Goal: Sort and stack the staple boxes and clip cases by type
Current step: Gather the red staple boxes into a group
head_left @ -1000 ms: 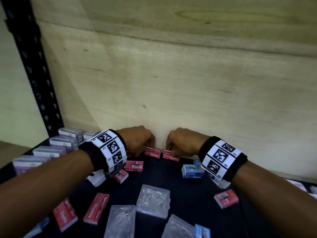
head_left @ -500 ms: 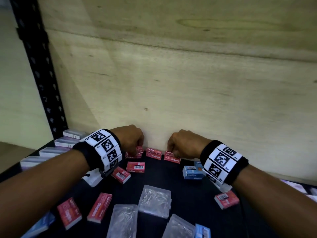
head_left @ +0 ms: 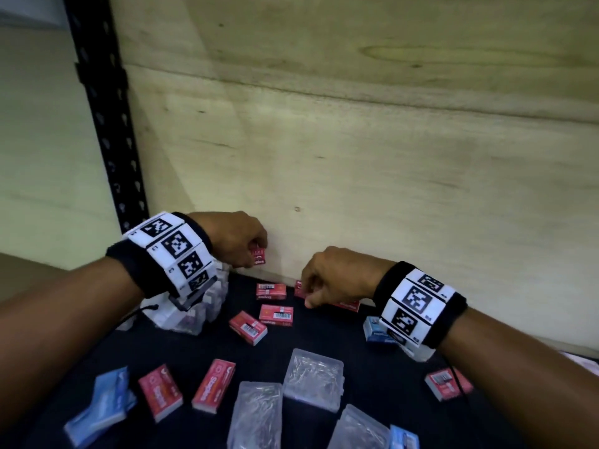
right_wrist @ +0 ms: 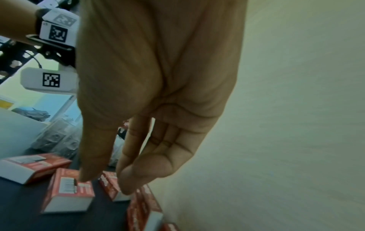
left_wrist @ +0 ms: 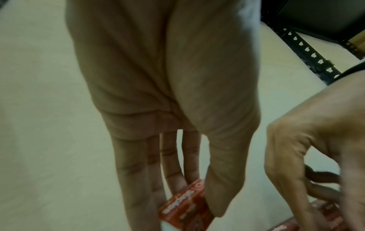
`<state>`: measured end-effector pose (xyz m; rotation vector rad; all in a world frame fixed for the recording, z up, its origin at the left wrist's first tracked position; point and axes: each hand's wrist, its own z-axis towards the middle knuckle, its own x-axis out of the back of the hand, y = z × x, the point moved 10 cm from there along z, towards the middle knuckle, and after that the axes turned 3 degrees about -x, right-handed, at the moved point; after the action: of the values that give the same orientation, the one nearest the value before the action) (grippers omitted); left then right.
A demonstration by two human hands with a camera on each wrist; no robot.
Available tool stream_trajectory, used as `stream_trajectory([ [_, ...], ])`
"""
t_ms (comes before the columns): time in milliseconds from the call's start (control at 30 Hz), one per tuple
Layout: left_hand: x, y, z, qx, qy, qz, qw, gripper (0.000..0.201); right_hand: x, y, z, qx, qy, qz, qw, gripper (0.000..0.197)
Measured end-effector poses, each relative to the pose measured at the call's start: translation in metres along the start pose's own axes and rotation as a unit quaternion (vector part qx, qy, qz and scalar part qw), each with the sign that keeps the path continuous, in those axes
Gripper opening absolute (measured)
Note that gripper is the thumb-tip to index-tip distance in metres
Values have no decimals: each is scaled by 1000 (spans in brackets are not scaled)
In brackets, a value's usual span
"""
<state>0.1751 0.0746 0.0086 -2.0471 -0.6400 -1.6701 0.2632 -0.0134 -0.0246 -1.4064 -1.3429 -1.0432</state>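
my left hand (head_left: 238, 238) pinches a red staple box (head_left: 259, 257), half hidden; my right hand (head_left: 337, 277) hangs loosely curled, its fingertips hiding red boxes (head_left: 348, 305).

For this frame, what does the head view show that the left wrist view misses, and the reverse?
Head only: the clear clip cases, blue staple boxes and red boxes scattered on the dark shelf.

Left wrist only: from the palm side, the thumb and fingers pinching the red staple box.

Both: the left hand holding that box by the plywood wall, and the right hand beside it.
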Motion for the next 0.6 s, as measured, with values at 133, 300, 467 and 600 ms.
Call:
stream_trajectory([
  [133,5,-13,-18,11,12,-42,999,39,-14,-30,11,37,-43,-8,998,41],
  [300,1,-17,-32,2,16,-86,996,42,-22,-48,21,43,-42,-51,997,33],
  [467,1,-8,-39,-35,25,-96,994,44,-25,-48,22,33,-39,-55,997,30],
  [600,-4,5,-35,-55,19,-98,993,46,-27,-26,6,-5,-67,-16,998,31],
])
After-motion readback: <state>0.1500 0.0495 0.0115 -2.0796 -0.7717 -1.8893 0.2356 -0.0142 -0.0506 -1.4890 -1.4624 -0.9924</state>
